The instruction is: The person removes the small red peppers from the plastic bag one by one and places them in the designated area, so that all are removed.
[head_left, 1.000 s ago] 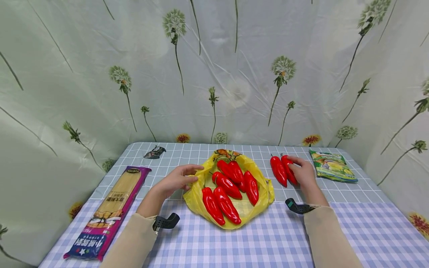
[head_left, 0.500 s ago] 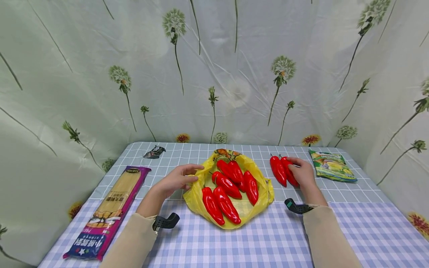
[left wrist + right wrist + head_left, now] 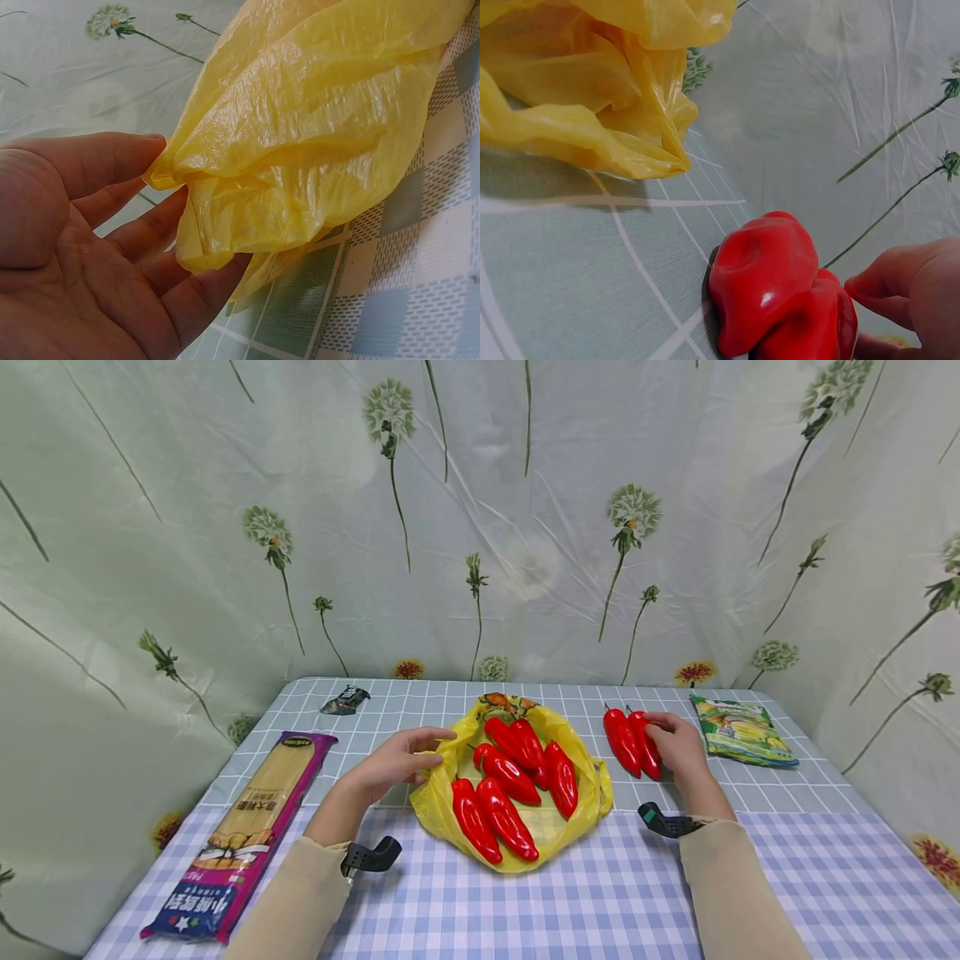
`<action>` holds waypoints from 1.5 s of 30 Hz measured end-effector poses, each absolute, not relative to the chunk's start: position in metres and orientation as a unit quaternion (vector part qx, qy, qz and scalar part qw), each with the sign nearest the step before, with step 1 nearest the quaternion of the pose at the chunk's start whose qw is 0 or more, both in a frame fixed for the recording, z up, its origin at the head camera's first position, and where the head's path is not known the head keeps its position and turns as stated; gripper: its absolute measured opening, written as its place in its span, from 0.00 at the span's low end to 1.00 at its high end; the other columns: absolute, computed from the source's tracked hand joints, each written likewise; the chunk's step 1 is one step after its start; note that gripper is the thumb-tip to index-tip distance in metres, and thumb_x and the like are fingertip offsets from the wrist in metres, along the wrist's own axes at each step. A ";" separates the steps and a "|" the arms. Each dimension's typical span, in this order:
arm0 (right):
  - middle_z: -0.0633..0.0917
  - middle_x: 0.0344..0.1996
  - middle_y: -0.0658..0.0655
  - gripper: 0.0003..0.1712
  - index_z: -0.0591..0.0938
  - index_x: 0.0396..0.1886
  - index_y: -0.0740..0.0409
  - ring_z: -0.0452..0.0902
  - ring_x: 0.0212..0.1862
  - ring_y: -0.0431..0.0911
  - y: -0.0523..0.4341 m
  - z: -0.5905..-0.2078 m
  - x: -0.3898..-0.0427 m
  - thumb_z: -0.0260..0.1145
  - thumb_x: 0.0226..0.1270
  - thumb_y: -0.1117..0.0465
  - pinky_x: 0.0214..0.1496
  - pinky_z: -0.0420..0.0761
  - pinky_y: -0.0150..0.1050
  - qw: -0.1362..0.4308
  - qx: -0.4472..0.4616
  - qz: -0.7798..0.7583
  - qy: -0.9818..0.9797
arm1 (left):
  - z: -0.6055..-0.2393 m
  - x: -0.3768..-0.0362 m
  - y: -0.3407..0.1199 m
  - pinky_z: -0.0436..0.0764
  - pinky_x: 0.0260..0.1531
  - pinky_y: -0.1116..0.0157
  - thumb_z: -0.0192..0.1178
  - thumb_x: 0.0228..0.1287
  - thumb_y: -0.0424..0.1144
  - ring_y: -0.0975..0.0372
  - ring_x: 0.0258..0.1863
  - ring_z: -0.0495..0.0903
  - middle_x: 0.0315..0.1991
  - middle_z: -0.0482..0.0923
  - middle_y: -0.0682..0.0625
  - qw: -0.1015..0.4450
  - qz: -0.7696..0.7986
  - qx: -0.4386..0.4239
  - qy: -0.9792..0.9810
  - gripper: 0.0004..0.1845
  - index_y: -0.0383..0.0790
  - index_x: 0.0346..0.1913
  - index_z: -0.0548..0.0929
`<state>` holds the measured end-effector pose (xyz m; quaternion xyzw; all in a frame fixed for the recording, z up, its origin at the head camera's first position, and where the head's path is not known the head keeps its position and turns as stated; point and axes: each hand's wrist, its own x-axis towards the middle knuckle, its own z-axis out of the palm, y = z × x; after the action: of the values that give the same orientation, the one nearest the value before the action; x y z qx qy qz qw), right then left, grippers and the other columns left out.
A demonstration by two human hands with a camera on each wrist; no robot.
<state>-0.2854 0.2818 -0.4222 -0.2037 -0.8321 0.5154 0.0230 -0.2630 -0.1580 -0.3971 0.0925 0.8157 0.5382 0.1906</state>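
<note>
My left hand point(image 3: 397, 760) pinches the rim of a yellow plastic bag point(image 3: 431, 789) between thumb and fingers; the gathered film shows closely in the left wrist view. The bag lies spread wide in the middle of the table, with several glossy red peppers point(image 3: 508, 774) inside. Right of it, two more red peppers lie side by side on the grey cloth. My right hand point(image 3: 675, 747) holds the right-hand pepper point(image 3: 642, 739) by its side with thumb and fingertips, partly covering it. The left pepper of the pair point(image 3: 622, 742) touches its neighbour. In the right wrist view some fingers are cut off.
A purple-edged pack of spaghetti point(image 3: 243, 835) lies at the left. Behind it is a small crumpled black packet point(image 3: 346, 700). A green and yellow packet point(image 3: 742, 731) lies right of my right hand. A flower-print curtain point(image 3: 525, 527) rises behind the table.
The pepper at my right hand has turned slightly, its lower end swinging right and then back left against the other pepper. My left hand and the bag stay as they were.
</note>
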 end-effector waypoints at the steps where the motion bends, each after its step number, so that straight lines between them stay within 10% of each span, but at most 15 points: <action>1: 0.70 0.70 0.66 0.28 0.68 0.73 0.54 0.67 0.66 0.59 0.281 -0.421 -0.285 0.51 0.77 0.55 0.65 0.76 0.50 0.021 -0.207 0.517 -0.831 | -0.397 -0.263 -0.158 0.80 0.37 0.67 0.58 0.70 0.35 0.51 0.59 0.71 0.70 0.69 0.43 0.190 0.539 0.092 0.815 0.21 0.53 0.64 0.78; 18: 0.68 0.73 0.60 0.26 0.69 0.72 0.49 0.62 0.72 0.58 0.251 -0.372 -0.268 0.52 0.78 0.51 0.71 0.70 0.54 0.061 -0.146 0.539 -0.827 | -0.397 -0.264 -0.159 0.80 0.36 0.67 0.58 0.71 0.36 0.50 0.62 0.70 0.72 0.67 0.40 0.193 0.538 0.105 0.814 0.22 0.50 0.66 0.77; 45: 0.74 0.68 0.60 0.24 0.73 0.67 0.51 0.71 0.67 0.59 0.190 -0.351 -0.252 0.61 0.73 0.56 0.62 0.78 0.57 -0.030 0.099 0.457 -0.884 | -0.398 -0.263 -0.158 0.82 0.39 0.67 0.58 0.71 0.37 0.49 0.64 0.69 0.71 0.68 0.42 0.194 0.537 0.097 0.815 0.21 0.51 0.65 0.77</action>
<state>-0.2521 0.1896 -0.3507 0.0993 -0.8835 0.4568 -0.0302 -0.2632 -0.1579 -0.3975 0.0968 0.8150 0.5372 0.1944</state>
